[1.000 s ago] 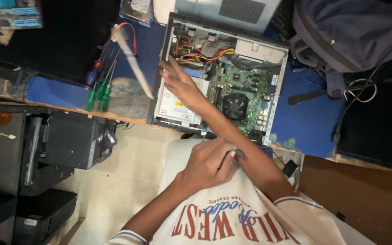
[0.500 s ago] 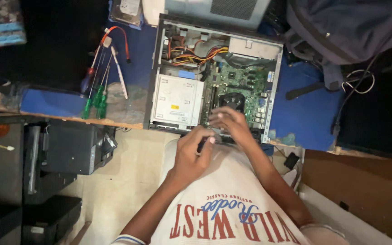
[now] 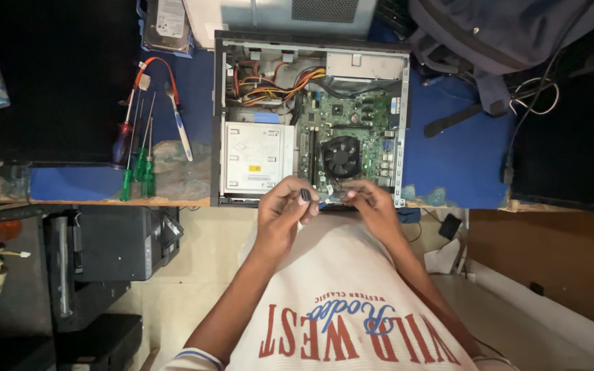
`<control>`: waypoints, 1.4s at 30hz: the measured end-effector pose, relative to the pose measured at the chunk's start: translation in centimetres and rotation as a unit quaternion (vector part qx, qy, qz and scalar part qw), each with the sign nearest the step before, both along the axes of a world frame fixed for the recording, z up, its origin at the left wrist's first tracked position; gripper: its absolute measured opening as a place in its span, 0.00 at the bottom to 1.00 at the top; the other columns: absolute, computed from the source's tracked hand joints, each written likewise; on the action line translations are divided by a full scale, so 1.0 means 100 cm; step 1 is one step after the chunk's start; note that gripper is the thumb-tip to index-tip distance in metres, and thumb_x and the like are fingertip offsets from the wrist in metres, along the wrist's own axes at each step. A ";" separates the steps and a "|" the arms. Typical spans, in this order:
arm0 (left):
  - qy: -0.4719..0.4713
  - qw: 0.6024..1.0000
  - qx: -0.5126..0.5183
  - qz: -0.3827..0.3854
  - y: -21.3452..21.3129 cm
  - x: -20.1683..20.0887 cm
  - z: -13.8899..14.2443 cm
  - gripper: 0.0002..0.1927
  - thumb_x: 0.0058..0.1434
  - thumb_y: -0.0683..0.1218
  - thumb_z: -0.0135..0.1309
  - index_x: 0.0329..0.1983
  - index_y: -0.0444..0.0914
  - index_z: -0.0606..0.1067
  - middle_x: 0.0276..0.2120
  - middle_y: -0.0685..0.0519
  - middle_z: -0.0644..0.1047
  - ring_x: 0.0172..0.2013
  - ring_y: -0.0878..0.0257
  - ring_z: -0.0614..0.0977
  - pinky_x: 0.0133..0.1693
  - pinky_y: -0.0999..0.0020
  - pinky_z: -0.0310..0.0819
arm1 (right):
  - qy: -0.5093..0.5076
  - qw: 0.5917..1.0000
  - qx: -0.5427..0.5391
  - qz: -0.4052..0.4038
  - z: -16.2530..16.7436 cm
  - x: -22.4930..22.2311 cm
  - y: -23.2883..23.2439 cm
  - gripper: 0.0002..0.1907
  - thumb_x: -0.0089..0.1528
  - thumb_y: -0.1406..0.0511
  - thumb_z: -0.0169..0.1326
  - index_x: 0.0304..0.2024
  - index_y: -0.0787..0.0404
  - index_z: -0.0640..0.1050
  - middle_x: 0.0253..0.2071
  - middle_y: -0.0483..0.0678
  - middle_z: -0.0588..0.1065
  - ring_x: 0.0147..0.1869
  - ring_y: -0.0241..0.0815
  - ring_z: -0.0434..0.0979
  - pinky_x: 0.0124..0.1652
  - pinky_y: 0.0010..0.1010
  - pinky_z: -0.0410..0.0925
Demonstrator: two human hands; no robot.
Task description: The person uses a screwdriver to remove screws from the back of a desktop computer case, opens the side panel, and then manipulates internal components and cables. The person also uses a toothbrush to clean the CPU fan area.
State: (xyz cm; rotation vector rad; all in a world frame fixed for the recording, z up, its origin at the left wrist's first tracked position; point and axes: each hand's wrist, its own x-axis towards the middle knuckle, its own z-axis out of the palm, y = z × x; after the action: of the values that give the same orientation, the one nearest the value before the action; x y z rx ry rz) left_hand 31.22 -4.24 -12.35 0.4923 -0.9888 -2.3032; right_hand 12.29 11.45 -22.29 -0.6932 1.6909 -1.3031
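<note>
Pinching a small dark part (image 3: 304, 195), the left hand (image 3: 280, 213) meets the right hand (image 3: 372, 206), whose grip pinches a thin strip (image 3: 335, 197).

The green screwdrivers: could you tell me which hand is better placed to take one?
Probably the left hand: it is nearer the green screwdrivers, though pinching a small dark piece; the right hand would cross it.

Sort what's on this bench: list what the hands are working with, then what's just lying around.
In use: left hand, right hand, small dark part held between them, open computer case.

Lying about: screwdrivers, hard drive, backpack, printer.
</note>
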 end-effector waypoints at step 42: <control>-0.139 0.743 -0.628 0.183 -0.001 -0.009 0.036 0.17 0.54 0.31 0.58 0.47 0.36 0.76 0.48 0.48 0.79 0.46 0.51 0.81 0.48 0.57 0.71 | -0.202 0.962 -0.182 -0.007 0.111 0.041 -0.034 0.10 0.63 0.78 0.59 0.46 0.66 0.76 0.47 0.49 0.77 0.51 0.37 0.78 0.51 0.30 0.73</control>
State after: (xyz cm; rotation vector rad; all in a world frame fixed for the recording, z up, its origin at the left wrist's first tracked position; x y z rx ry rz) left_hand 30.29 -4.38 -8.78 0.3557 -2.0480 -0.8211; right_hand 16.36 8.06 -11.21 -0.5711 1.1422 -1.6605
